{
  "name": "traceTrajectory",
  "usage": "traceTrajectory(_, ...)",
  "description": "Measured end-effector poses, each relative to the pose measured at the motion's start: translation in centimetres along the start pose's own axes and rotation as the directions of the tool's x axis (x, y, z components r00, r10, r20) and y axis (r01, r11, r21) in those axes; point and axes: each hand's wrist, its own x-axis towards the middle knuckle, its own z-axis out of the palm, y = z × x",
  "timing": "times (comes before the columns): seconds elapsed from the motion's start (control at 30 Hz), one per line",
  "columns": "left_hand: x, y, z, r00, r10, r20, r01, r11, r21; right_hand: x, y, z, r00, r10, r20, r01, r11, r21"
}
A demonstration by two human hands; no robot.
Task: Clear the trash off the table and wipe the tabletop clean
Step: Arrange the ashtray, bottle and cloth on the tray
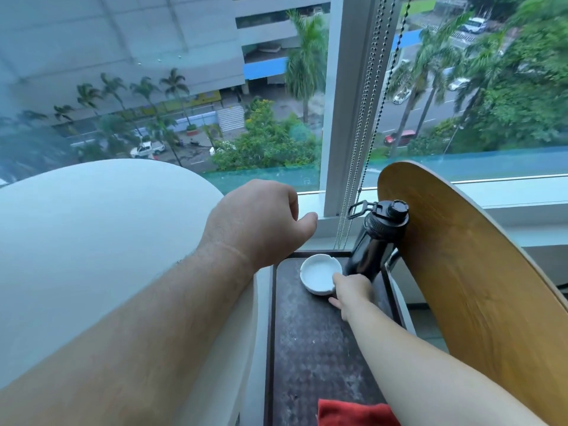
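**Item 1: round white ceramic ashtray (pixel 318 272).**
- Location: the far end of the narrow dark speckled tabletop (pixel 310 348), just left of the tall black water bottle with a loop-handled cap (pixel 373 241).
- Hold: your right hand (pixel 352 290) pinches the near rim. The thumb lies over the lip and one finger sits low against the outer wall, by the tabletop.
- Handling, as judged: rigid, glazed and likely slick. It is probably dense for its size and apt to chip if knocked against the bottle.
- Advice: take it across the rim between the notches, not by the lip alone. Keep it level, because any ash inside is too faint to make out.

**Item 2: crumpled red cloth (pixel 350 413).**
- Location: the near edge of the tabletop, partly hidden by your right forearm.
- Handling, as judged: soft and limp. Bunch it into the palm for wiping.

**Item 3: left hand (pixel 258 219).**
- Location: on the edge of the smooth white rounded chair back (pixel 107 241), well apart from the ashtray.
- Fingers: the thumb juts forward. The fingers curl under and out of sight, so you cannot tell whether they grip the edge.

**Item 4: tabletop surface.**
- Condition: pale flecks show across it. Whether they are grime or pattern cannot be told.
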Motion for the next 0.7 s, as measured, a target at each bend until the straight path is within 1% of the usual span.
traceTrajectory(0.07,0.0,0.0,0.0,1.0,-0.005,-0.004,0.005,1.0,0.002,-0.1,0.6,-0.3,0.999,0.005,0.04,-0.009,0.996,0.094)
traceTrajectory(0.17,-0.1,-0.1,-0.1,1.0,-0.007,-0.001,0.007,1.0,-0.004,-0.6,1.5,-0.8,0.996,-0.043,0.084,0.024,0.977,0.211)
traceTrajectory(0.3,-0.2,-0.2,-0.2,1.0,-0.006,-0.007,0.006,1.0,-0.027,-2.3,1.9,-2.3,0.983,-0.139,0.116,0.102,0.956,0.277)
traceTrajectory(0.4,-0.3,-0.2,-0.3,1.0,0.004,-0.012,-0.005,0.997,-0.081,-5.3,1.2,-3.7,0.963,-0.215,0.159,0.148,0.923,0.354)
traceTrajectory(0.5,-0.9,-0.4,-0.9,0.996,0.032,-0.081,-0.049,0.974,-0.223,-9.9,-0.4,-5.3,0.937,-0.307,0.169,0.211,0.88,0.425)
traceTrajectory(0.57,-1.7,-0.6,-1.1,0.988,0.052,-0.147,-0.1,0.933,-0.347,-13.2,-1.7,-6.7,0.915,-0.366,0.168,0.255,0.85,0.461)
traceTrajectory(0.63,-3.0,-0.9,-1.6,0.979,0.054,-0.196,-0.146,0.859,-0.49,-16.9,-2.9,-8.3,0.882,-0.443,0.161,0.321,0.814,0.484)
traceTrajectory(0.7,-4.6,-1.2,-2.3,0.987,0.014,-0.158,-0.113,0.76,-0.64,-20.6,-4.0,-9.7,0.837,-0.523,0.163,0.388,0.776,0.497)
